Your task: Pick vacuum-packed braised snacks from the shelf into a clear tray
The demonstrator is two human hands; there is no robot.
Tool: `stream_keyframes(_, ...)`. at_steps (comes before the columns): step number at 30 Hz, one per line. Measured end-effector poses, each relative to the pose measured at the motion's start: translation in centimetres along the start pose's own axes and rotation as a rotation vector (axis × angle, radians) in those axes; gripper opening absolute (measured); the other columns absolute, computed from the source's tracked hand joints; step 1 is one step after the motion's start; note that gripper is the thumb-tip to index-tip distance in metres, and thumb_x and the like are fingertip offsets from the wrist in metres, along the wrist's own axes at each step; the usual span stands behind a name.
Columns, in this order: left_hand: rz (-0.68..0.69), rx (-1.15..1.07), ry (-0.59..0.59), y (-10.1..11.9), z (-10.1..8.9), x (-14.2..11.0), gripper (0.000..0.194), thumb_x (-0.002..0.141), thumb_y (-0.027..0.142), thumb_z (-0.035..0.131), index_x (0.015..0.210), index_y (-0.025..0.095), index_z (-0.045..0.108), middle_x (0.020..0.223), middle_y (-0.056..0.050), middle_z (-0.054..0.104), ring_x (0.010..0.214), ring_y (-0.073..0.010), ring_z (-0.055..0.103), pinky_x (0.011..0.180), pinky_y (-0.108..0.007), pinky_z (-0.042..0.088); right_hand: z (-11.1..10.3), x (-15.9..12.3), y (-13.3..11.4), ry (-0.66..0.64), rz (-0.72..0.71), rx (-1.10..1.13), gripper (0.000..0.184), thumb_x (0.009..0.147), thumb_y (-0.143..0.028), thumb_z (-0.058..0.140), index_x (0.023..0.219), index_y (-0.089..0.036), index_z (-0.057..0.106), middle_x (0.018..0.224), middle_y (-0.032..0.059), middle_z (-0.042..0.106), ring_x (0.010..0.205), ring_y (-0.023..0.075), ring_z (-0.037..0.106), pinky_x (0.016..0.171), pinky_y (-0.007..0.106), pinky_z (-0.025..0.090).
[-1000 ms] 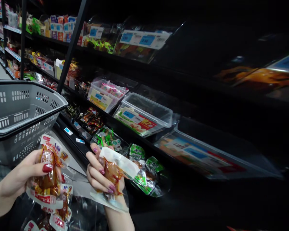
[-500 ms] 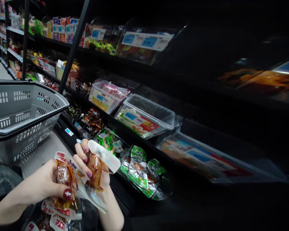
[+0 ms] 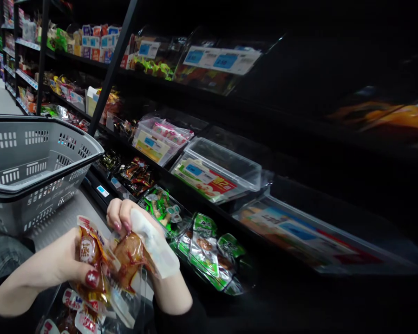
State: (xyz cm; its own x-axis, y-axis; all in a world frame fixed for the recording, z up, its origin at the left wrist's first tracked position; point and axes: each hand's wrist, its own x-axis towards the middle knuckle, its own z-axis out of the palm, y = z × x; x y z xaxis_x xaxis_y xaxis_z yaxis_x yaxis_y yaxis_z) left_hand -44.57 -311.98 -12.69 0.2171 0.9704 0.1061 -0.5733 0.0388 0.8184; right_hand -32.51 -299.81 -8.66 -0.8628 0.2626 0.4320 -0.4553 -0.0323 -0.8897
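My left hand (image 3: pixel 68 262) is closed on a clear snack packet (image 3: pixel 90 250) with brown food inside and red-and-white print, its thumb pressed across the front. Close beside it, my right hand (image 3: pixel 121 215) grips the top of another see-through snack packet (image 3: pixel 128 255), which holds a brown, glossy piece of food and has a white strip along one edge. The two packets overlap, and my right fingers are partly hidden behind theirs. Under my hands lie several similar packets (image 3: pixel 87 320), with red and white labels, in what looks like a clear bin.
A grey shopping basket (image 3: pixel 69 178) with a black rim stands at the left. Green-and-silver packets (image 3: pixel 205 246) fill a low bin to the right. Clear plastic boxes (image 3: pixel 226 162) with price labels line the black shelf, and a slanted black post (image 3: pixel 113 69) rises behind the basket.
My right hand has tilted its packet and brought it lower, closer against the left one. My left hand keeps its hold. The view has shifted slightly, moving the shelves rightward.
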Motion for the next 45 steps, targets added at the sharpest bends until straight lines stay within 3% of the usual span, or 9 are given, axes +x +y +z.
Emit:
stream_keyframes(7,0.007,-0.057,-0.180,-0.2,1.4,0.1,0.026,0.047,0.016,0.087,0.068,0.019,0.073,0.074,0.000,0.067,0.074,-0.0161,0.062,0.071,-0.026,0.049,-0.7,-0.1,0.5,-0.070,0.160,-0.153,0.029,0.073,-0.042,0.068,0.061,-0.019,0.054,0.082,0.0017,0.045,0.071,0.0146,0.044,0.060,0.027,0.035)
stream_keyframes(14,0.081,0.122,0.051,-0.6,1.5,0.4,0.022,0.060,0.012,0.078,0.076,0.018,0.064,0.095,0.000,0.066,0.084,-0.0163,0.061,0.075,-0.027,0.047,-1.0,0.1,-4.0,0.284,0.048,-0.379,0.012,0.087,-0.031,0.052,0.089,-0.023,0.061,0.074,-0.0021,0.049,0.064,0.0121,0.044,0.058,0.025,0.033)
stream_keyframes(22,0.096,0.408,0.242,-0.8,1.4,0.7,0.043,0.064,0.020,0.078,0.102,0.019,0.059,0.097,-0.002,0.065,0.090,-0.0216,0.059,0.079,-0.030,0.046,6.1,-0.5,-6.9,-0.093,0.382,-1.379,0.011,0.085,-0.013,0.052,0.086,-0.019,0.062,0.086,0.0057,0.062,0.069,0.0176,0.054,0.060,0.029,0.038)
stream_keyframes(25,0.195,0.490,0.181,-0.8,0.6,0.5,0.054,0.061,0.057,0.073,0.100,0.020,0.064,0.111,-0.007,0.059,0.098,-0.0261,0.056,0.087,-0.034,0.045,5.2,-1.4,-7.1,-0.059,0.255,-1.288,0.019,0.089,-0.015,0.049,0.087,-0.023,0.066,0.080,0.0040,0.063,0.065,0.0169,0.055,0.058,0.029,0.038)
stream_keyframes(28,0.233,0.359,0.133,-0.3,-0.1,0.0,0.075,0.063,0.083,0.040,0.095,0.020,0.067,0.105,-0.009,0.060,0.098,-0.0277,0.057,0.085,-0.036,0.048,2.8,-3.0,-8.0,-0.030,0.131,-0.995,0.023,0.092,-0.020,0.049,0.086,-0.027,0.071,0.076,0.0031,0.064,0.065,0.0167,0.058,0.062,0.030,0.041)
stream_keyframes(32,0.190,0.088,0.254,1.0,0.5,-0.7,0.033,0.082,0.046,0.060,0.112,0.032,0.059,0.104,-0.001,0.062,0.082,-0.0151,0.062,0.071,-0.025,0.053,-0.2,-4.8,-7.4,0.058,-0.046,-0.502,0.017,0.086,-0.035,0.058,0.078,-0.032,0.073,0.073,0.0031,0.063,0.068,0.0188,0.056,0.066,0.034,0.045)
stream_keyframes(36,0.189,-0.103,0.224,1.6,1.5,-0.8,0.079,0.071,0.026,0.077,0.136,0.040,0.036,0.083,0.001,0.066,0.068,-0.0138,0.063,0.055,-0.024,0.055,-1.1,-5.2,-4.5,0.249,-0.047,-0.153,0.013,0.075,-0.041,0.070,0.070,-0.030,0.067,0.072,0.0009,0.055,0.068,0.0180,0.054,0.057,0.032,0.047)
stream_keyframes(41,0.005,-0.197,0.225,1.0,1.4,-0.3,0.054,0.043,0.027,0.091,0.091,0.013,0.071,0.068,-0.003,0.069,0.061,-0.0101,0.063,0.058,-0.017,0.053,-0.5,-4.6,-2.0,0.315,0.064,0.056,0.015,0.074,-0.032,0.072,0.074,-0.024,0.059,0.081,0.0001,0.051,0.072,0.0172,0.059,0.054,0.030,0.053)
stream_keyframes(45,0.075,-0.281,0.262,0.4,1.3,-0.3,0.038,0.052,0.030,0.087,0.085,0.016,0.073,0.080,-0.003,0.073,0.078,-0.0137,0.067,0.073,-0.019,0.053,-0.5,-3.9,-1.2,0.330,0.082,0.055,0.015,0.075,-0.031,0.070,0.075,-0.021,0.058,0.082,0.0002,0.053,0.072,0.0168,0.062,0.066,0.033,0.054)
